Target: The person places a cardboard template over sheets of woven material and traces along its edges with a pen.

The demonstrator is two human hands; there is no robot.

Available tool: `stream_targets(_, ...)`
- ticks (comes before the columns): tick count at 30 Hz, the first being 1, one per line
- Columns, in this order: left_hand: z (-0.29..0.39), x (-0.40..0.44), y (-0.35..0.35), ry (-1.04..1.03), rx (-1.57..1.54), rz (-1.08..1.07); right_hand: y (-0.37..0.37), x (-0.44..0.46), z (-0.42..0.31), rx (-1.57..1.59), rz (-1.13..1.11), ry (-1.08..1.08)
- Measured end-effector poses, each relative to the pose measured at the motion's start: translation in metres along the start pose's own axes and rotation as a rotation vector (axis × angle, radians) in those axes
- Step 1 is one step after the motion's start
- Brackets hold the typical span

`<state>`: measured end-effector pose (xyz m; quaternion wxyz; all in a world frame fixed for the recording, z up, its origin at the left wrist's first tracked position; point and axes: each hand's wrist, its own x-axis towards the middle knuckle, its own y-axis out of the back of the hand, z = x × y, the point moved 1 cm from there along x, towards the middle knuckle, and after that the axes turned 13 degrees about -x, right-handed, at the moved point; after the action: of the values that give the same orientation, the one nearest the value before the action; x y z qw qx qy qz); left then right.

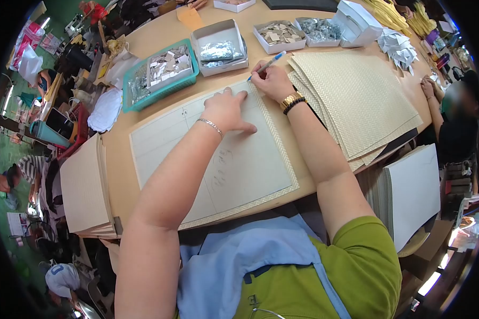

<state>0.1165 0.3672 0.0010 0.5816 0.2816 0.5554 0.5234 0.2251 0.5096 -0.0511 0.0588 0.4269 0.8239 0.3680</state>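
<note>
A white board (pixel 239 154) with thin drawn lines and handwriting lies on a cream woven-pattern sheet (pixel 285 159), whose edge shows along the right and bottom. My left hand (pixel 226 110) presses on the board's upper part, fingers spread, holding nothing. At the board's top right corner, my right hand (pixel 272 82) grips a blue-and-white pen (pixel 273 59). The pen's blue tip points down at the sheet's edge; whether it touches cannot be made out. Beside my right forearm rests a stack of similar woven-pattern sheets (pixel 356 101).
Along the table's far side stand a teal basket (pixel 127 95), a white box of clear packets (pixel 218 48), a box of small beige pieces (pixel 279 36) and a box of silvery packets (pixel 319 29). Board stacks flank me, left (pixel 85 186) and right (pixel 415 191). A person (pixel 457 111) sits at right.
</note>
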Motion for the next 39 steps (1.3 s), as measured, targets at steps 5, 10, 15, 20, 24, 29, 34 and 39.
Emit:
stream_targets(5, 0.001, 0.0, 0.001, 0.0, -0.001, -0.003, -0.001, 0.001, 0.006, 0.022, -0.046, -0.006)
stream_targets(10, -0.001, 0.001, -0.003, -0.01, 0.003, 0.014, -0.006, 0.004, 0.008, -0.041, 0.032, 0.022)
stream_targets(15, -0.002, 0.001, -0.004, -0.012, -0.001, 0.028, -0.004, 0.003, 0.008, -0.018, 0.003, 0.037)
stream_targets(20, -0.001, 0.0, -0.003, -0.007, -0.008, 0.013, -0.01, 0.005, 0.017, 0.017, 0.004, 0.039)
stream_targets(24, 0.0, -0.001, -0.002, -0.007, -0.013, 0.012, -0.006, 0.005, 0.012, -0.004, -0.007, 0.01)
stream_targets(29, -0.004, 0.0, -0.006, -0.022, -0.001, 0.04, -0.012, 0.01, 0.022, 0.018, 0.001, 0.042)
stream_targets(34, -0.003, -0.007, -0.007, -0.009, -0.051, 0.059, -0.015, 0.017, 0.03, 0.356, 0.088, -0.066)
stream_targets(39, -0.031, -0.045, -0.02, 0.007, -0.139, 0.255, 0.005, 0.015, 0.018, 0.592, 0.085, -0.112)
